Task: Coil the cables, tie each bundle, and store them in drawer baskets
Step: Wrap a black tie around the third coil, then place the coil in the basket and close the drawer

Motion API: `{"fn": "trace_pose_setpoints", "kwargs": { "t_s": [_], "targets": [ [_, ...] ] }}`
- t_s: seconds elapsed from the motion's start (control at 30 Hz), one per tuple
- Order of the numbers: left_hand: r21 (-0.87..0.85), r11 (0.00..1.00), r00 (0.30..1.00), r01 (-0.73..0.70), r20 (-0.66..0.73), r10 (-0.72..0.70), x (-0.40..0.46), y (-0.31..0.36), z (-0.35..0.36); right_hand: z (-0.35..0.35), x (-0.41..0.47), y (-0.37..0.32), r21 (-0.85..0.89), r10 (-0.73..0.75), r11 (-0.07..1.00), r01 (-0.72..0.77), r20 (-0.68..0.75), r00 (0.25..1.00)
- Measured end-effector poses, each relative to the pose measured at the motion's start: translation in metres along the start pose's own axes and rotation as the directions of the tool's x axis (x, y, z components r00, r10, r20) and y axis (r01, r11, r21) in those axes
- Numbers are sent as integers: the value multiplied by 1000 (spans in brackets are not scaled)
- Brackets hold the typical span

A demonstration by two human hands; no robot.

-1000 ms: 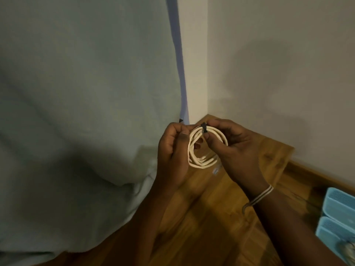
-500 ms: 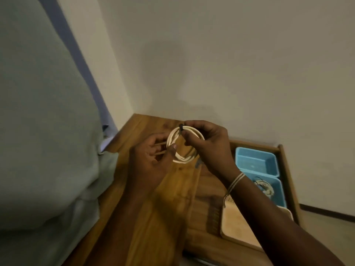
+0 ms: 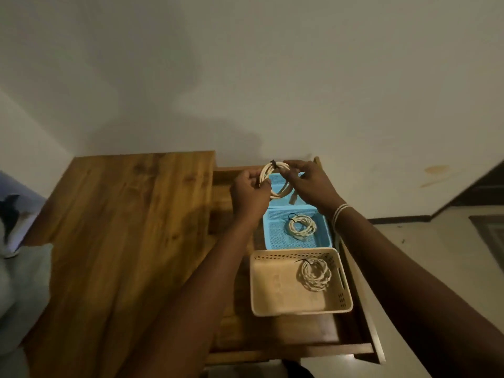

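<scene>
Both hands are closed around a cream cable coil, the left hand gripping its left arc and the right hand pinching the top beside the black tie, above the far blue basket at the back edge of the open drawer. Half a second ago the coil hung over the wooden bench top; now it is over the drawer. The middle blue basket and the beige basket near the drawer's front edge each hold one tied coil, with bare floor beside it.
</scene>
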State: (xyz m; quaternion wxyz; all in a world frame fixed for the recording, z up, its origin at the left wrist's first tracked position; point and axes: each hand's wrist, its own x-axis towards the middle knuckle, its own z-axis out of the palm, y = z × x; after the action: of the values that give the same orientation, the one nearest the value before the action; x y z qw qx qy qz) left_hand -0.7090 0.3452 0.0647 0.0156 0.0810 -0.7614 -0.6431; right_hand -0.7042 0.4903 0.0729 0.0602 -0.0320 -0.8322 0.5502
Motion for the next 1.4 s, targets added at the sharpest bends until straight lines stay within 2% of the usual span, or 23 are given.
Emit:
{"fn": "trace_pose_setpoints", "kwargs": {
  "t_s": [0.1,0.17,0.33,0.4,0.53,0.63,0.73,0.8,0.9,1.03,1.1,1.17,1.23,1.3,1.37,1.4],
  "targets": [
    [51,994,995,93,37,-95,51,-33,62,-13,52,58,-179,108,975,-133,-145,984],
    [79,977,976,200,66,-206,83,-61,92,-11,81,97,-233,201,942,-243,-192,961],
    [154,868,847,473,192,-495,144,-132,142,5,137,190,-406,395,825,-393,-83,915],
    [160,837,804,523,235,-547,161,-152,153,15,149,216,-495,423,773,-396,-61,904],
    [195,816,761,544,295,-578,180,-182,174,23,158,241,-564,440,708,-426,-119,890],
    [290,843,799,453,288,-528,190,-212,190,23,162,244,-627,420,677,-385,-100,902],
    [431,868,874,248,288,-392,188,-208,202,22,162,243,-665,416,667,-337,-44,908],
    [572,813,903,105,288,-320,186,-197,207,21,160,246,-662,397,693,-287,17,918],
    [737,676,882,26,301,-362,190,-192,207,18,155,250,-644,328,745,-174,125,936],
    [737,676,815,23,377,-440,188,-189,192,17,146,248,-608,286,784,-126,173,943],
    [680,731,825,54,383,-417,182,-185,177,15,140,244,-569,269,807,-157,116,956],
    [563,821,882,90,338,-329,174,-179,156,6,131,237,-507,190,848,-154,21,981],
    [458,886,951,79,232,-205,161,-168,126,-11,114,226,-439,123,885,-154,-99,988],
    [475,880,992,19,101,-76,146,-161,89,-35,88,220,-363,130,908,-212,-236,963],
    [559,829,1000,-14,-5,20,133,-158,40,-59,57,224,-306,184,903,-302,-361,914],
    [608,793,996,-41,-33,77,127,-158,13,-68,41,229,-306,236,881,-360,-375,896]
  ]
}}
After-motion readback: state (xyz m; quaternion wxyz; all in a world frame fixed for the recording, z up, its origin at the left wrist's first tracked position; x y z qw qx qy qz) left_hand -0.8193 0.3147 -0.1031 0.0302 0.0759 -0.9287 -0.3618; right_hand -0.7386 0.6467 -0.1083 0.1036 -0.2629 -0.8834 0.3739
